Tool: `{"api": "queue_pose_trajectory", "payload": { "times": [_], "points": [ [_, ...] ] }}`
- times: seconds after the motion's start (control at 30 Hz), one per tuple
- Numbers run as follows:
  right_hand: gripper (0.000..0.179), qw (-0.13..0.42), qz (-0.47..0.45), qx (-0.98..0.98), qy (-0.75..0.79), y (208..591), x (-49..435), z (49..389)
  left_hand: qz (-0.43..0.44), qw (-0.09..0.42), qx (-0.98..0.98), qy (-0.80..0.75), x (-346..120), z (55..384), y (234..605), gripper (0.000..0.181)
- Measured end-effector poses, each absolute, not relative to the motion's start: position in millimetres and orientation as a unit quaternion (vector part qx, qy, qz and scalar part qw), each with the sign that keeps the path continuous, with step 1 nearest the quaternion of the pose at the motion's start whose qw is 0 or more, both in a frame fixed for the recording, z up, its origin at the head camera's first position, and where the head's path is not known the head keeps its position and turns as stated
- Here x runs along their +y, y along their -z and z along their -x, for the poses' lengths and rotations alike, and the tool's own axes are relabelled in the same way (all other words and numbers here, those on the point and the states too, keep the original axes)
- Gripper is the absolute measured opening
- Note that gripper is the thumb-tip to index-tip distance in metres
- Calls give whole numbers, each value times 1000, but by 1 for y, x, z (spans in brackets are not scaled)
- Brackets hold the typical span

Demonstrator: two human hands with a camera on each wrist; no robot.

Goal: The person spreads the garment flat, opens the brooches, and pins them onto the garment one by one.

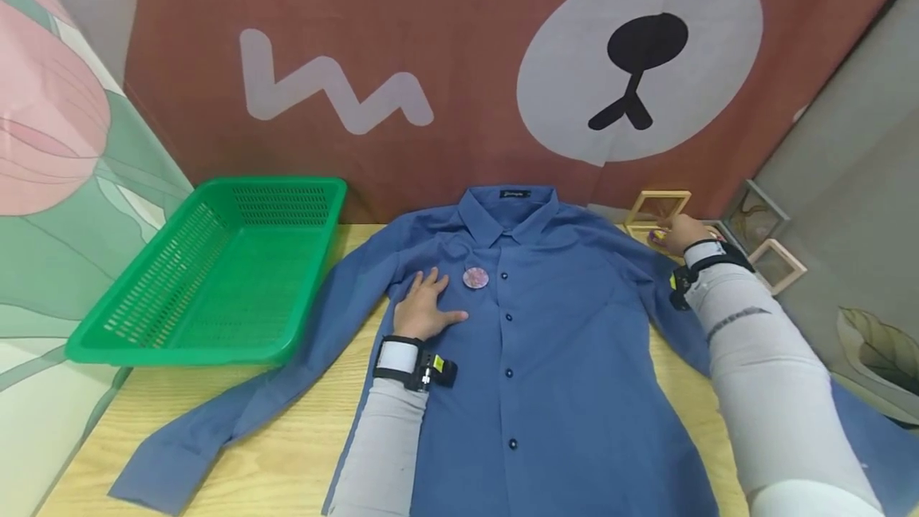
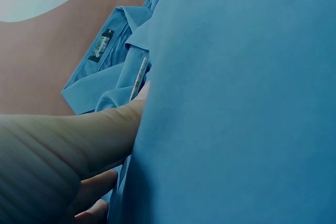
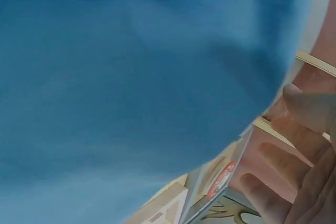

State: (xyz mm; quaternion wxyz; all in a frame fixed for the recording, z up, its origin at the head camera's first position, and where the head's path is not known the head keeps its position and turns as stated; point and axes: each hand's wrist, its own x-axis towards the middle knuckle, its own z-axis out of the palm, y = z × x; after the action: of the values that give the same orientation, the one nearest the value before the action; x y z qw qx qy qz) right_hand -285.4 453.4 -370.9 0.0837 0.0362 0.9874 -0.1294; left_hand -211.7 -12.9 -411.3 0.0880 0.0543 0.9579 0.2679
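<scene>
A blue button-up shirt (image 1: pixel 574 325) lies front up on the wooden table, its collar toward the back wall. On its chest, left of the button line, sits a round pink patterned badge (image 1: pixel 475 278). My left hand (image 1: pixel 422 309) rests on the shirt with fingers spread, just left of the badge. In the left wrist view, the badge (image 2: pixel 138 78) shows edge-on beyond the thumb. At the back right, my right hand (image 1: pixel 682 234) reaches among small frames, beside a small colourful item (image 1: pixel 656 238). Its fingers (image 3: pixel 283 163) look loosely extended in the right wrist view.
A green plastic basket (image 1: pixel 287 353) stands at the left, over part of the shirt's sleeve. Small frames stand at the back right: a yellow one (image 1: pixel 635 210), a grey one (image 1: pixel 778 210) and a pale wooden one (image 1: pixel 790 258). A printed cloth wall (image 1: pixel 459 158) closes off the back.
</scene>
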Motion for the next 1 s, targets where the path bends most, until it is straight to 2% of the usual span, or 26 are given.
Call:
{"api": "queue_pose_trajectory", "payload": {
  "times": [0.17, 0.43, 0.6, 0.7, 0.8, 0.87, 1.0],
  "points": [
    [48, 67, 1, 990, 126, 373, 449, 284, -63, 79, 958, -269, -13, 214, 408, 81],
    [53, 89, 18, 984, 153, 377, 446, 298, -69, 77, 962, -254, -21, 223, 400, 81],
    [54, 91, 23, 984, 155, 379, 446, 294, -65, 85, 960, -259, -24, 222, 398, 81],
    [43, 79, 28, 985, 148, 380, 445, 291, -62, 87, 960, -260, -24, 221, 397, 82],
    [15, 68, 33, 988, 138, 384, 443, 292, -61, 89, 960, -258, -25, 220, 396, 82],
    [14, 56, 31, 990, 124, 386, 442, 293, -59, 90, 961, -255, -25, 220, 395, 82],
    [24, 42, 10, 995, 95, 389, 441, 294, -59, 92, 961, -253, -24, 217, 394, 82]
  ]
}}
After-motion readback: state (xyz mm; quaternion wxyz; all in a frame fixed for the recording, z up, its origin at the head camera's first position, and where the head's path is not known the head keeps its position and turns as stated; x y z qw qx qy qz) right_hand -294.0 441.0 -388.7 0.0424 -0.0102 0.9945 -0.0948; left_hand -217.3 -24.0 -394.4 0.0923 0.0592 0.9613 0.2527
